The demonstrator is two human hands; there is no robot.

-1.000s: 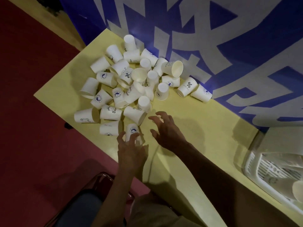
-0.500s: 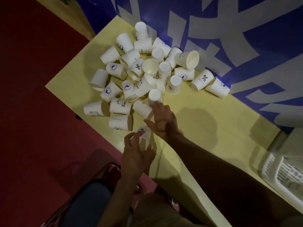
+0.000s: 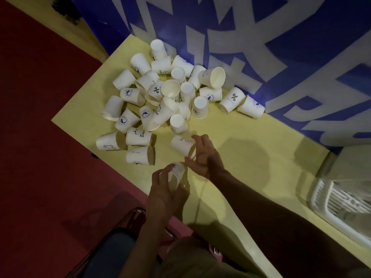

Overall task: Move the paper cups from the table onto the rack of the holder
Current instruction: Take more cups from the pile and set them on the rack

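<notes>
From the head camera, looking down, I see a yellow table (image 3: pixel 241 157) with a big pile of paper cups (image 3: pixel 170 91) on its far part, up against a blue and white wall (image 3: pixel 261 37). Most cups lie on their sides. A few stand upside down.

The left hand (image 3: pixel 162 189) holds one small cup (image 3: pixel 176 173) near the table's front edge, fingers curled round it. The right hand (image 3: pixel 202 155) is just past it, its fingers wrapped round the open end of a second cup (image 3: pixel 183 145) that lies on its side at the near end of the pile.

I think this is the picking-up step. Both hands have a cup and almost all the cups are not yet moved. Next, I think the hands must carry the cups over to the white rack (image 3: pixel 341 203) at the right side. Only a corner of it shows, blurry, so I cannot tell how its slots sit.

The stretch of table between the hands and the rack is bare yellow, so there is room to swing across. The left hand's cup is very near the front edge, above the red floor (image 3: pixel 50 157). It could drop there if it slips. A dark chair (image 3: pixel 112 247) sits close under the arms.
</notes>
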